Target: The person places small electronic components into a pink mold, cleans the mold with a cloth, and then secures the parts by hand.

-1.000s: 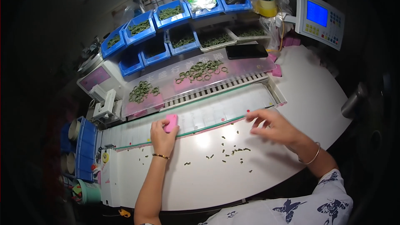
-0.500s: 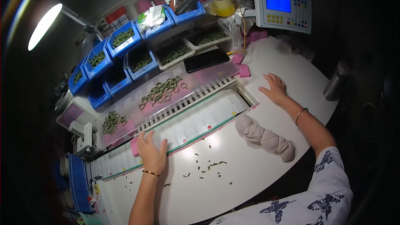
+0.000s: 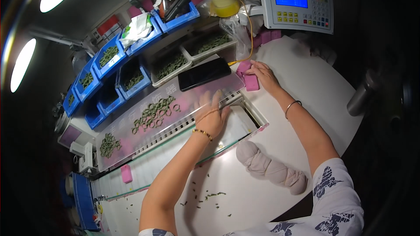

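My left hand [image 3: 209, 116] is over the near edge of the clear plastic sheet and the slotted strip [image 3: 170, 136], fingers spread and somewhat blurred, with nothing visible in it. At the sheet's right end, my right hand [image 3: 266, 78] has its thumb and fingers around the edge of a pink block [image 3: 243, 67]. Just below that lies a second pink block [image 3: 251, 82]. Several green rings [image 3: 155, 114] rest on the sheet in a larger group, and a smaller pile of green rings [image 3: 110, 145] sits farther left. A black phone [image 3: 204, 74] lies at the sheet's far edge.
Another pink block [image 3: 126, 174] stands on the glass-edged white strip [image 3: 153, 166]. A beige cloth bundle [image 3: 271, 168] and small green bits [image 3: 214, 195] lie on the white table. Blue bins [image 3: 133, 78] line the back. A control panel [image 3: 295, 4] and dark bottle [image 3: 363, 94] are at right.
My left hand has moved right, leaving the pink block on the white strip. My right hand has gone from the bare tabletop to the pink blocks. The view has shifted slightly.
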`<act>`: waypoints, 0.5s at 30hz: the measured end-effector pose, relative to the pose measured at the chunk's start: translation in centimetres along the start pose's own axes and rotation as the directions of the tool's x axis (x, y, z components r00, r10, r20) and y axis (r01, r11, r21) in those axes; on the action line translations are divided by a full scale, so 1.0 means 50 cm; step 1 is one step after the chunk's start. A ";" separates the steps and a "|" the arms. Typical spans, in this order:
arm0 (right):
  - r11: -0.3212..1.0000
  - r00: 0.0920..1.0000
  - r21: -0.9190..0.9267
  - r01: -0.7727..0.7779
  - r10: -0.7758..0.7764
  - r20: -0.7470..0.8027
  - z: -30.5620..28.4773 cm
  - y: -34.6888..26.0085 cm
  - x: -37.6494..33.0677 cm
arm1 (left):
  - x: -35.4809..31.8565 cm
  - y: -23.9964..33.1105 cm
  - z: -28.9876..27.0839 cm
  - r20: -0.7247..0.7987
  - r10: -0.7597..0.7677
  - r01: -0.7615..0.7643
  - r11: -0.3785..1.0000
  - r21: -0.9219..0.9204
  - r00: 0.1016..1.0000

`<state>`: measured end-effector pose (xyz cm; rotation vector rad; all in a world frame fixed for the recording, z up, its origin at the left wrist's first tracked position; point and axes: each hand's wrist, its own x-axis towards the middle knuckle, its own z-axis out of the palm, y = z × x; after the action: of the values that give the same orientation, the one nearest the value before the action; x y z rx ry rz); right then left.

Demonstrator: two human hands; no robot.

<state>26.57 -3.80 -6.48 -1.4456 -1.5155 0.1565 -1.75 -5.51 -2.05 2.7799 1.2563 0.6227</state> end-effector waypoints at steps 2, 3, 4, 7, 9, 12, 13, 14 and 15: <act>1.000 1.000 0.005 0.002 -0.002 0.002 0.014 0.019 0.017 | 0.054 0.011 0.007 0.023 -0.095 0.094 0.994 0.047 0.995; 1.000 1.000 0.008 0.006 -0.006 0.005 0.016 0.031 0.024 | 0.083 0.018 0.005 0.024 -0.088 0.087 0.995 0.045 0.996; 1.000 0.999 -0.024 0.015 -0.014 0.033 0.018 0.058 0.030 | 0.112 0.026 -0.002 0.262 -0.130 0.114 0.991 0.077 0.956; 0.993 0.989 -0.068 0.092 -0.083 0.123 0.034 0.071 0.047 | 0.150 -0.013 0.001 0.511 -0.124 0.074 0.990 0.116 0.851; 0.994 0.982 -0.059 0.090 -0.079 0.169 0.038 0.033 0.057 | 0.152 -0.048 0.013 0.407 -0.083 0.061 0.996 0.066 0.910; 1.000 0.966 -0.004 -0.029 0.029 0.255 0.034 0.034 0.075 | 0.161 -0.057 0.031 0.320 -0.041 0.043 0.999 0.002 0.947; 0.996 0.974 -0.079 0.031 -0.012 0.226 0.034 0.043 0.079 | 0.164 -0.058 0.036 0.300 -0.032 0.038 0.999 -0.013 0.953; 0.984 0.978 -0.153 0.088 -0.057 0.200 0.036 0.050 0.081 | 0.165 -0.060 0.039 0.283 -0.027 0.035 0.999 -0.025 0.959; 0.985 0.978 -0.151 0.089 -0.057 0.202 0.039 0.056 0.084 | 0.167 -0.063 0.041 0.271 -0.022 0.032 0.999 -0.032 0.962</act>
<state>27.99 1.38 -7.03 -1.5331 -1.7746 0.1395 1.73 2.92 -1.65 2.6959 1.2096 0.2474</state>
